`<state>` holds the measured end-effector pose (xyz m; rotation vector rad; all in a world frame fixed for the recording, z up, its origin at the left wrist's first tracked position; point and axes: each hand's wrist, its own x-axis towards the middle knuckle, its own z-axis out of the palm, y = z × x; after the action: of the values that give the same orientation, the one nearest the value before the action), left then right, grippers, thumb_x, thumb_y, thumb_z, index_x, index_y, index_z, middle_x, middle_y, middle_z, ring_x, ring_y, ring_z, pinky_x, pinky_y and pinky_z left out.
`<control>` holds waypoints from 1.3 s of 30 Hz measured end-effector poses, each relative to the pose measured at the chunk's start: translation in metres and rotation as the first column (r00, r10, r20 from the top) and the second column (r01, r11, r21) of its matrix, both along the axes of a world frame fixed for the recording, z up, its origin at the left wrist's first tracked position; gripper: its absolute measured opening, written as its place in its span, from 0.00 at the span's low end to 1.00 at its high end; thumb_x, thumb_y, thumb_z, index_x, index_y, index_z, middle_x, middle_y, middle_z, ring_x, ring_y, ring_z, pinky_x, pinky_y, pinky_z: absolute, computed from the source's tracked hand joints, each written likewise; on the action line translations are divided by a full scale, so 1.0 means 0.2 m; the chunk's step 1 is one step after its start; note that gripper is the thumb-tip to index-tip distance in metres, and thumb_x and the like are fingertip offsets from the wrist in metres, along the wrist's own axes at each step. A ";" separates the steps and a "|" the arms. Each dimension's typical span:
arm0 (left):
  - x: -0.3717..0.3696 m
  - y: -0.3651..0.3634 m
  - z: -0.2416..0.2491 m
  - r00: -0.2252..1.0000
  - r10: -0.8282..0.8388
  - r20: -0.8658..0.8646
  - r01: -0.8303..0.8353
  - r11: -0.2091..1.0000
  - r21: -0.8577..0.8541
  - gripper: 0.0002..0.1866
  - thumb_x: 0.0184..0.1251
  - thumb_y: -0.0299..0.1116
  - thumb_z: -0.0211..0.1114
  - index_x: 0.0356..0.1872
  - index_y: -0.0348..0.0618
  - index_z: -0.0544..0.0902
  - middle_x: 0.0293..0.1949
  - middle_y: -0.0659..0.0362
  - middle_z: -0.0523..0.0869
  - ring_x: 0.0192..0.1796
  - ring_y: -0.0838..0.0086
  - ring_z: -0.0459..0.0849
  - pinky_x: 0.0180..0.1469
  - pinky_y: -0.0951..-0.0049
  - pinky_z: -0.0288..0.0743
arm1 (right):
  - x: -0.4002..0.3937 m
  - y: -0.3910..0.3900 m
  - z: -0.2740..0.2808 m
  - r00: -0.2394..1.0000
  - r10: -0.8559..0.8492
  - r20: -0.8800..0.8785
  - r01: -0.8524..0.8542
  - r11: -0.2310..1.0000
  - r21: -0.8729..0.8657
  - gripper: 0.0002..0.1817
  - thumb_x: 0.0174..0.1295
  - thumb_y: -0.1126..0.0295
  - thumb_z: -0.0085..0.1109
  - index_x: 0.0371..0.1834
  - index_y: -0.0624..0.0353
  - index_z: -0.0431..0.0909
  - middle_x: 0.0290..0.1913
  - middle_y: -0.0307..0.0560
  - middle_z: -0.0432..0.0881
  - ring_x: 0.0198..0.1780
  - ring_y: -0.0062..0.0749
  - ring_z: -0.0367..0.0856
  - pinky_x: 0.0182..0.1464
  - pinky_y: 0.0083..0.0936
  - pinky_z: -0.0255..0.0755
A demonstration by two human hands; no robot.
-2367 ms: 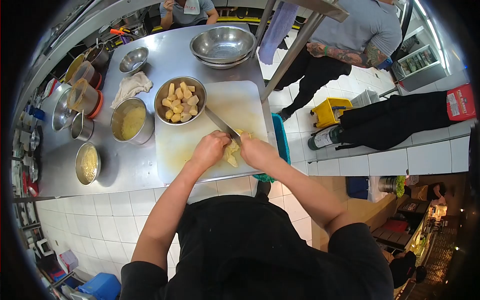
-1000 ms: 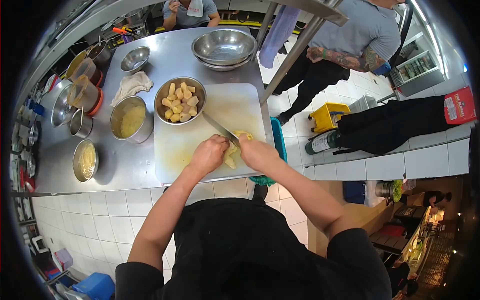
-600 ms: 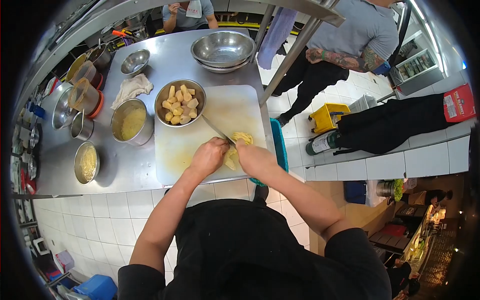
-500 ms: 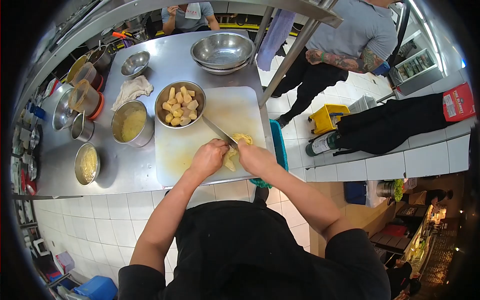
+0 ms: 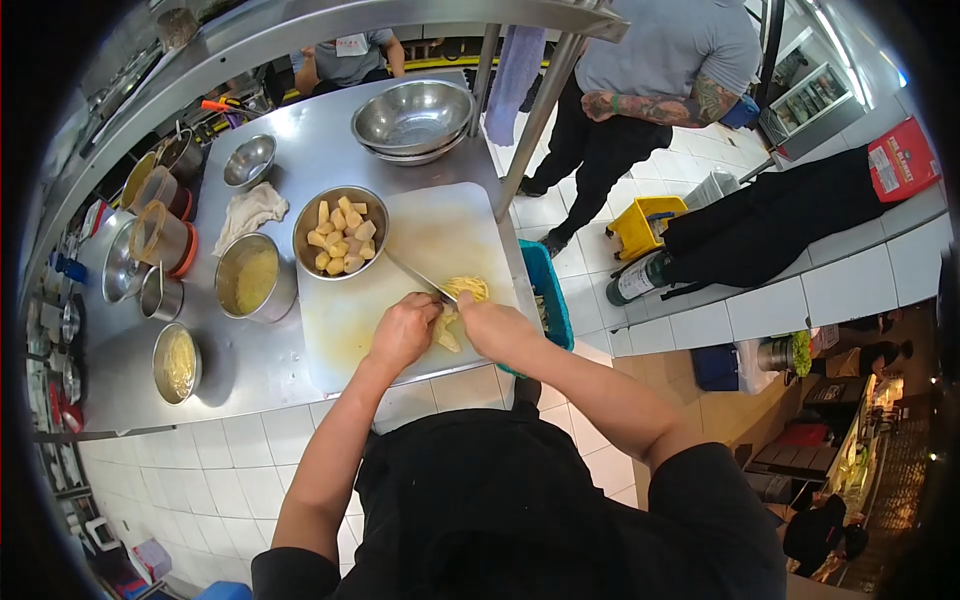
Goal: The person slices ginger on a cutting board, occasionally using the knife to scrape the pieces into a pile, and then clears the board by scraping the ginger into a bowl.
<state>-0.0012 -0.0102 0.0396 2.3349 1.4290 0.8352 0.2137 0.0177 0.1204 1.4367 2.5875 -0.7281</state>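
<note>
My right hand (image 5: 493,327) grips a knife (image 5: 417,276) whose blade points up and left over a white cutting board (image 5: 430,225). My left hand (image 5: 403,330) presses down on a pale yellow potato piece (image 5: 444,330) beside the blade. A small heap of thin yellow strips (image 5: 465,288) lies just beyond the knife. A steel bowl of potato chunks (image 5: 340,245) stands on the board's far left corner.
A steel pot of yellow shreds (image 5: 254,278), a small pot (image 5: 176,362), a cloth (image 5: 248,208), lidded containers (image 5: 160,232) and stacked steel bowls (image 5: 413,118) fill the steel table. A teal basket (image 5: 548,295) hangs at the right edge. Two people stand beyond; a post (image 5: 535,115) rises nearby.
The view has shifted, so the table sits lower and more to the left. Both hands stay on the knife and potato. The heap of cut strips has grown a little.
</note>
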 end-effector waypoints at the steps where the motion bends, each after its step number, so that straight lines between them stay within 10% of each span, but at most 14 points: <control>1: 0.01 0.01 0.00 1.000 0.015 -0.012 -0.015 1.000 -0.009 0.11 0.64 0.19 0.69 0.44 0.36 0.95 0.51 0.51 0.96 0.56 0.53 0.94 0.61 0.56 0.90 | 0.00 0.03 0.02 1.000 0.000 0.002 0.000 1.000 0.005 0.12 0.79 0.73 0.51 0.59 0.67 0.75 0.43 0.69 0.94 0.46 0.67 0.96 0.48 0.58 0.88; 39: -0.04 -0.01 0.00 1.000 0.002 0.023 -0.003 0.999 0.032 0.08 0.67 0.22 0.70 0.44 0.37 0.93 0.50 0.52 0.94 0.55 0.55 0.92 0.58 0.56 0.90 | -0.01 0.00 0.14 0.997 0.030 0.077 -0.030 1.000 0.003 0.12 0.76 0.77 0.54 0.57 0.70 0.76 0.44 0.70 0.94 0.48 0.66 0.96 0.49 0.57 0.88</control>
<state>-0.0096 -0.0120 0.0387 2.3397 1.4195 0.8894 0.2125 0.0177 0.1482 1.3948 2.5490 -0.6503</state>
